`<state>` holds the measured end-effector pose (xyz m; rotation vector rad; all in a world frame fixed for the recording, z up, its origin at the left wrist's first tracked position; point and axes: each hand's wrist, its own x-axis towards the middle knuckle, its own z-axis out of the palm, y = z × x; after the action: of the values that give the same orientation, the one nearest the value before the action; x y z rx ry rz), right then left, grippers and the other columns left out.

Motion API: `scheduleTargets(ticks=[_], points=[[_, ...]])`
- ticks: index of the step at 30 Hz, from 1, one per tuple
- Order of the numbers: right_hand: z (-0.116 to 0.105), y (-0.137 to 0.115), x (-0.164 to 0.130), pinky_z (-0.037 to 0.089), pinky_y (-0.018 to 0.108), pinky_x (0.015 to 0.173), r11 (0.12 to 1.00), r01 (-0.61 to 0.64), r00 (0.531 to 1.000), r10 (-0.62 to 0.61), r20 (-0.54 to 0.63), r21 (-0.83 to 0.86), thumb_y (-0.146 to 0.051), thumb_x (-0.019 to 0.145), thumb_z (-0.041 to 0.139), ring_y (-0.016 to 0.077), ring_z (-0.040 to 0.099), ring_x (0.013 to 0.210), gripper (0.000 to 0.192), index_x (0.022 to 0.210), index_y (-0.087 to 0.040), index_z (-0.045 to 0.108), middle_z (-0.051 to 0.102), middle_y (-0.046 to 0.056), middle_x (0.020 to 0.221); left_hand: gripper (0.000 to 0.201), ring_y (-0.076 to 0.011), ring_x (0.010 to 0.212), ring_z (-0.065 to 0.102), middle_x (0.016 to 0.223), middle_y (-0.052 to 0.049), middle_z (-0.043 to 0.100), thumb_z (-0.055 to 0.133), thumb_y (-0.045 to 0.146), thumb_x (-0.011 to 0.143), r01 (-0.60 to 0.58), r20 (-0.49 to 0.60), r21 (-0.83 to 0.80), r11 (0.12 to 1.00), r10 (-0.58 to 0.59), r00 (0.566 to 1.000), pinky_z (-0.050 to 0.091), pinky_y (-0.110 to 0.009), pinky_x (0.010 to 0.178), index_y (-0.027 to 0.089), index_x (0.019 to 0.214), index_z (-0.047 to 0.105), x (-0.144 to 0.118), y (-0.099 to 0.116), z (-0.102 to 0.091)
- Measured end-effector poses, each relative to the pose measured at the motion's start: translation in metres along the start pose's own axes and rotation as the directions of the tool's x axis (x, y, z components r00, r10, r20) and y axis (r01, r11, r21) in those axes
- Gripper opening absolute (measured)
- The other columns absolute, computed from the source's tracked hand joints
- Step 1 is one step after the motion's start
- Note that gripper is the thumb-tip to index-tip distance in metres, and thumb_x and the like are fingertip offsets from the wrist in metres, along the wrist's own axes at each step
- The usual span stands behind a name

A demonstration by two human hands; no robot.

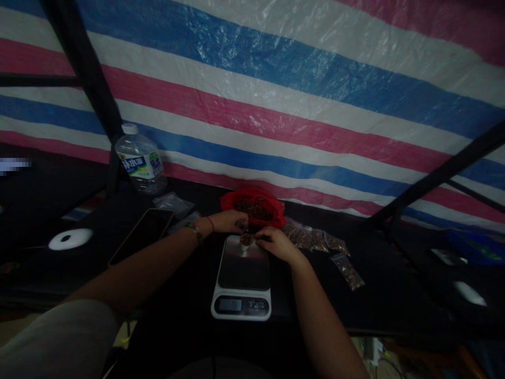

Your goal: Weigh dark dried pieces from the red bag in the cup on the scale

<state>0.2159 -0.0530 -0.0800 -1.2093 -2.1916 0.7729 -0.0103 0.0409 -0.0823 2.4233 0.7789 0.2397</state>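
A white digital kitchen scale (244,271) lies in front of me, its display facing my body. On the far end of its plate stands a small round cup (246,242) with brown contents. My left hand (232,221) is behind the cup, at the near edge of an open red plastic bag (279,208) full of small dark brown pieces. Its fingers are bent together, and what they hold is too dark to make out. Just right of the cup is my right hand (278,243), thumb and fingers slightly apart; I cannot tell whether the fingertips touch the cup.
Several small clear bags of brown pieces (315,239) lie right of the red bag, with one bag (348,271) nearer me. At left are a phone (142,235), clear plastic bags (173,204), a large plastic bottle (141,163) and a white mouse (71,239). Striped sheeting (276,116) hangs behind.
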Motion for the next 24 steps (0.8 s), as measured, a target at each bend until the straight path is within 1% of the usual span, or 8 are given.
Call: scheduleTargets(ticks=[2, 6, 11, 20, 24], points=[[0.000, 0.000, 0.000, 0.048, 0.029, 0.084, 1.000, 0.005, 1.000, -0.005, 0.003, 0.000, -0.016, 0.082, 0.062, 0.0173, 0.065, 0.091, 0.020, 0.099, -0.020, 0.072, 0.071, 0.004, 0.098, 0.021, -0.0123, 0.074, 0.059, 0.083, 0.000, 0.066, 0.065, 0.034, 0.078, -0.003, 0.001, 0.009, 1.000, 0.002, 1.000, 0.038, -0.019, 0.061, 0.016, 0.088, 0.061, 0.002, 0.004, 0.001], [-0.001, -0.001, 0.000, 0.048, 0.029, 0.084, 1.000, 0.007, 1.000, -0.007, 0.005, -0.010, -0.015, 0.081, 0.062, 0.0174, 0.065, 0.091, 0.019, 0.097, -0.020, 0.072, 0.071, 0.004, 0.097, 0.011, -0.0119, 0.071, 0.057, 0.079, 0.000, 0.064, 0.060, 0.028, 0.081, 0.010, 0.004, 0.029, 1.000, -0.010, 1.000, 0.037, -0.019, 0.060, 0.017, 0.084, 0.062, 0.005, 0.014, 0.001], [-0.001, -0.002, 0.001, 0.048, 0.029, 0.083, 1.000, 0.001, 1.000, -0.001, 0.007, -0.008, -0.016, 0.082, 0.062, 0.0177, 0.065, 0.090, 0.018, 0.097, -0.019, 0.072, 0.072, 0.005, 0.097, 0.013, -0.0112, 0.065, 0.054, 0.072, 0.001, 0.062, 0.057, 0.028, 0.083, 0.009, 0.014, 0.035, 0.999, -0.009, 1.000, 0.035, -0.020, 0.058, 0.017, 0.079, 0.061, 0.009, 0.022, 0.000], [-0.003, -0.004, 0.001, 0.049, 0.030, 0.083, 1.000, -0.023, 1.000, 0.023, 0.015, -0.011, -0.018, 0.081, 0.062, 0.0186, 0.065, 0.091, 0.018, 0.096, -0.019, 0.073, 0.072, 0.005, 0.097, 0.006, -0.0116, 0.068, 0.054, 0.077, 0.001, 0.063, 0.057, 0.020, 0.079, 0.012, 0.035, 0.062, 0.998, -0.014, 0.999, 0.036, -0.020, 0.059, 0.017, 0.081, 0.061, 0.020, 0.023, 0.006], [-0.001, -0.003, 0.001, 0.049, 0.030, 0.083, 0.999, -0.032, 0.999, 0.032, 0.003, 0.014, -0.016, 0.080, 0.062, 0.0184, 0.065, 0.090, 0.018, 0.095, -0.019, 0.073, 0.072, 0.005, 0.096, 0.010, -0.0120, 0.066, 0.054, 0.074, 0.001, 0.062, 0.057, 0.026, 0.081, 0.016, 0.029, 0.053, 0.998, -0.018, 0.999, 0.036, -0.021, 0.058, 0.017, 0.079, 0.060, 0.019, 0.020, 0.004]])
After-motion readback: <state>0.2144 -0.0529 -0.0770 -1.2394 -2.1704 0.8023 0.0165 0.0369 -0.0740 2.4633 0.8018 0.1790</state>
